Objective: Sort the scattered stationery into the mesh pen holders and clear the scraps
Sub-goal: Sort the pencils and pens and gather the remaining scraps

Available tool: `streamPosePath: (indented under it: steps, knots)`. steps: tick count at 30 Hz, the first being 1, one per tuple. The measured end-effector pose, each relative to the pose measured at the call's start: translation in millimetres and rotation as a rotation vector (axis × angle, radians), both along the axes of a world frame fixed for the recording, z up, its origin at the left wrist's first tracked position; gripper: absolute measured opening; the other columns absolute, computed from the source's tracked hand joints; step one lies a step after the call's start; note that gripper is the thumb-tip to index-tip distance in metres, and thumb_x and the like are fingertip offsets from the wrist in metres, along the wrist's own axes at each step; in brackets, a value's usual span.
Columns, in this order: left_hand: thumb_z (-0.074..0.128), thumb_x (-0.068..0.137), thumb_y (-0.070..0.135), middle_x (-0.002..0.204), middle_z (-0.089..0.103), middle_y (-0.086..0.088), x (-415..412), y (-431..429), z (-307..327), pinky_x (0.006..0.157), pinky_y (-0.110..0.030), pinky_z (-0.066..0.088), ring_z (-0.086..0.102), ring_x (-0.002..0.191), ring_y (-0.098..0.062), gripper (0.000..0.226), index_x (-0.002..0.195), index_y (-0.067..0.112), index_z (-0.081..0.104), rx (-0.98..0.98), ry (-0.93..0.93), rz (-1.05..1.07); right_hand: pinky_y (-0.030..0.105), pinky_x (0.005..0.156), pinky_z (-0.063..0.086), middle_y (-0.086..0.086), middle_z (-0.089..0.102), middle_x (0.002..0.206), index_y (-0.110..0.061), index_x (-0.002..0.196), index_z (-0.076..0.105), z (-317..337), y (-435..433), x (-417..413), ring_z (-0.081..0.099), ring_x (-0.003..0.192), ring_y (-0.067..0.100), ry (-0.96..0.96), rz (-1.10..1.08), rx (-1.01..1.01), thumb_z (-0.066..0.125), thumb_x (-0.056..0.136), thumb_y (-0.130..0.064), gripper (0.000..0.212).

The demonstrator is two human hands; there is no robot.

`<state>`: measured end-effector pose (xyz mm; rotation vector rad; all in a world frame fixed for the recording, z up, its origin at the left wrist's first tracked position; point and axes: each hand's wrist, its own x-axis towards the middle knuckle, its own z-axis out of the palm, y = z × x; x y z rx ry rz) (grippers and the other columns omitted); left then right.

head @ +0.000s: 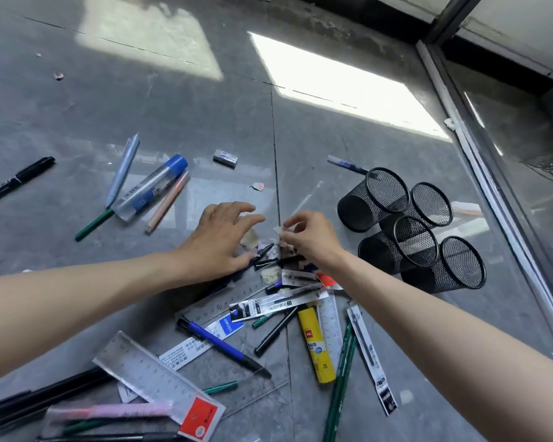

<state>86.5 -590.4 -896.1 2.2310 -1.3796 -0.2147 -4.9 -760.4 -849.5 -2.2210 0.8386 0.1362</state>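
I am over a grey tile floor [205, 106] with sun patches on it. Five black mesh holders [412, 231] sit bunched together, and I can see no pens in them.

To the left of the holders and closer to me, a clear ruler [154, 374] with a red label lies flat. Two long green pencils [342, 387] lie side by side, closer to me than the holders. Far left of the holders there is a clear tube [150, 186] with a blue cap, and past it a black marker [16, 180]. A blue pen [221, 346] and a yellow glue stick [316, 346] lie in the mess of stuff between the ruler and the pencils. A small eraser [225, 158] sits by itself, left of the holders and farther from me.

My left hand [217, 237] is left of the holders. Its fingers are spread wide and hold nothing. It is over the scrap pile [268, 253], which lies just left of the holders.

My right hand [307, 234] is between my left hand and the holders. Its finger and thumb pinch a tiny white scrap [278, 229], held just above the pile.
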Motion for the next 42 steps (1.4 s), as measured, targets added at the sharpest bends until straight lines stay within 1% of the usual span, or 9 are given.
streamPosePath:
  steps: [5, 11, 16, 19, 25, 31, 36, 39, 42]
  knots:
    - [0.059, 0.082, 0.043, 0.139, 0.034, -0.005, -9.0, 18.9, -2.9, 0.107, -0.034, 0.002, 0.029, 0.132, -0.022, 0.061, 0.137, 0.026, 0.04, 0.027, -0.016, 0.041, 0.013, 0.052, 0.03, -0.005, 0.048, 0.084, -0.013, 0.106, 0.058, 5.1, 8.6, 3.7, 0.044, 0.072, 0.01, 0.159, 0.315, -0.044, 0.081, 0.068, -0.01, 0.044]
    - [0.065, 0.078, 0.05, 0.144, 0.026, -0.003, -11.8, 27.1, 2.6, 0.106, -0.033, -0.006, 0.019, 0.138, -0.019, 0.076, 0.142, 0.032, 0.029, 0.121, -0.011, 0.002, 0.018, 0.059, 0.032, 0.008, 0.061, 0.089, -0.001, 0.094, 0.068, 6.9, 13.6, 9.8, 0.051, 0.08, 0.015, 0.242, 0.514, -0.203, 0.073, 0.075, -0.005, 0.02]
    - [0.068, 0.071, 0.059, 0.147, 0.02, -0.001, -8.5, 32.8, 6.7, 0.108, -0.034, -0.009, 0.013, 0.139, -0.016, 0.093, 0.146, 0.034, 0.019, 0.198, -0.01, -0.076, 0.014, 0.048, 0.034, -0.003, 0.056, 0.062, -0.01, 0.072, 0.063, 8.6, 5.9, 8.4, 0.05, 0.057, 0.007, 0.014, 0.114, -0.207, 0.07, 0.078, -0.007, 0.01]
    - [0.068, 0.068, 0.063, 0.149, 0.018, 0.0, -7.1, 36.8, 6.7, 0.108, -0.031, -0.015, 0.01, 0.141, -0.016, 0.097, 0.146, 0.034, 0.018, 0.194, -0.013, -0.114, 0.013, 0.052, 0.038, -0.005, 0.057, 0.059, -0.017, 0.067, 0.061, 9.3, 11.7, 6.6, 0.05, 0.05, 0.0, -0.027, 0.082, 0.063, 0.071, 0.077, -0.002, 0.02]
    - [0.06, 0.078, 0.059, 0.159, -0.001, -0.002, 10.4, 36.8, 3.5, 0.109, -0.035, -0.019, -0.011, 0.145, -0.015, 0.096, 0.15, 0.025, 0.006, 0.222, 0.01, 0.033, 0.029, 0.081, 0.049, 0.009, 0.068, 0.096, -0.013, 0.1, 0.069, 11.6, 24.6, 8.7, 0.062, 0.089, 0.019, -0.029, 0.073, 0.14, 0.061, 0.074, 0.007, 0.033]
    - [0.051, 0.088, 0.054, 0.158, -0.008, -0.004, 13.5, 23.5, -0.1, 0.113, -0.031, -0.013, -0.013, 0.145, -0.016, 0.092, 0.15, 0.017, -0.005, 0.242, 0.048, 0.082, 0.031, 0.11, 0.02, 0.01, 0.035, 0.147, -0.009, 0.144, 0.032, 12.8, 22.8, 31.9, 0.029, 0.137, 0.025, 0.044, 0.227, -0.059, 0.051, 0.094, -0.02, 0.055]
    - [0.047, 0.089, 0.056, 0.159, -0.002, -0.001, 16.9, 27.4, 1.7, 0.115, -0.033, -0.009, -0.008, 0.145, -0.013, 0.088, 0.15, 0.021, -0.005, 0.183, 0.072, 0.046, 0.051, 0.108, 0.028, -0.002, 0.041, 0.111, -0.014, 0.126, 0.04, -5.7, 26.6, 55.5, 0.041, 0.122, 0.027, 0.069, 0.232, -0.113, 0.023, 0.082, -0.06, 0.066]
    - [0.052, 0.083, 0.06, 0.159, -0.002, 0.001, 23.0, 44.6, 8.1, 0.115, -0.03, -0.005, -0.006, 0.145, -0.011, 0.095, 0.15, 0.024, -0.004, 0.155, 0.135, -0.034, 0.043, 0.118, 0.015, 0.004, 0.031, 0.151, -0.014, 0.149, 0.021, -5.6, 35.2, 54.3, 0.021, 0.144, 0.023, 0.043, 0.256, -0.005, 0.029, 0.101, -0.04, 0.055]
    - [0.058, 0.067, 0.07, 0.159, -0.003, -0.002, 33.3, 69.4, 9.1, 0.117, -0.031, -0.002, -0.004, 0.145, -0.014, 0.114, 0.146, 0.026, -0.011, 0.194, 0.088, -0.144, 0.028, 0.117, 0.014, 0.002, 0.023, 0.156, -0.013, 0.15, 0.021, -3.0, 51.9, 46.1, 0.019, 0.145, 0.015, 0.01, 0.339, 0.009, 0.029, 0.103, -0.032, 0.051]
